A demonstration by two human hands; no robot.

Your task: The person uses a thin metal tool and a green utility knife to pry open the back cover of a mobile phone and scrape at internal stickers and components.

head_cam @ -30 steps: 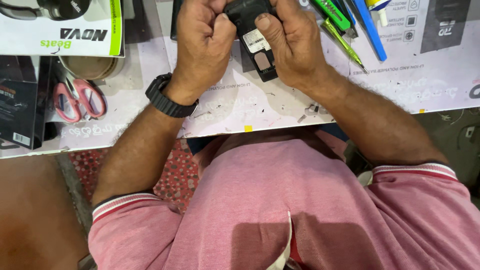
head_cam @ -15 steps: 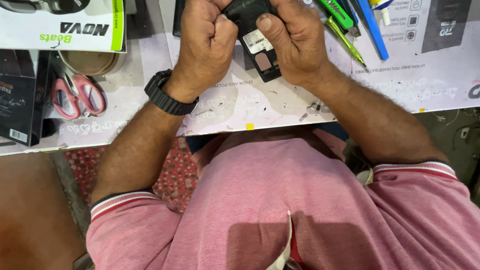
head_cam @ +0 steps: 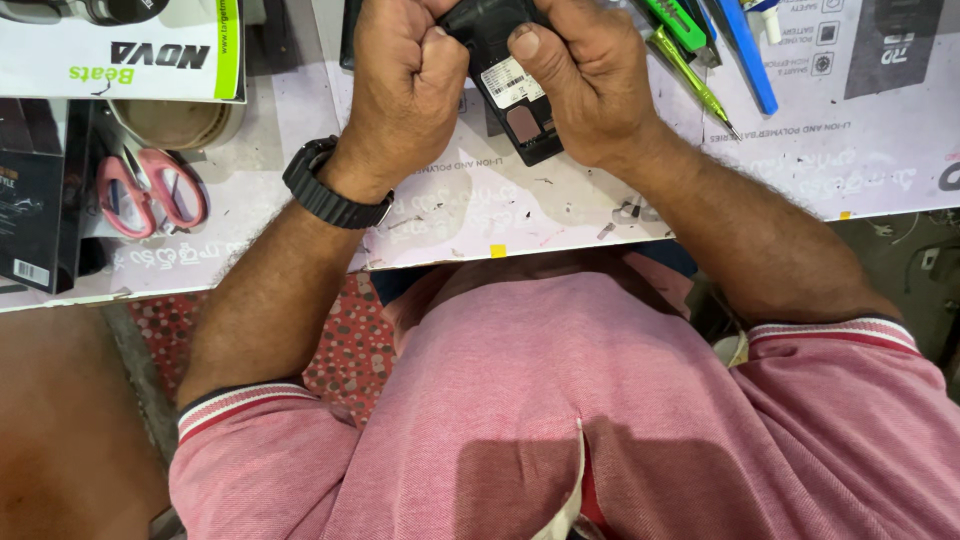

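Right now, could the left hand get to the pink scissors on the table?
Probably yes: the scissors lie uncovered just outside the left hand, but it first must release the black phone.

Both forearms reach forward from rolled pink sleeves and converge at the top of the view. The left hand [head_cam: 405,75] is curled into a tight fist, knuckles up, fingers folded under the palm, and its wrist carries a black watch [head_cam: 335,190]. The right hand [head_cam: 585,80] sits just beside it, nearly touching, its thumb [head_cam: 525,45] pressed flat and pointing toward the left fist, the other fingers wrapped out of sight beneath. Both wrists are bent slightly inward, elbows spread wide.
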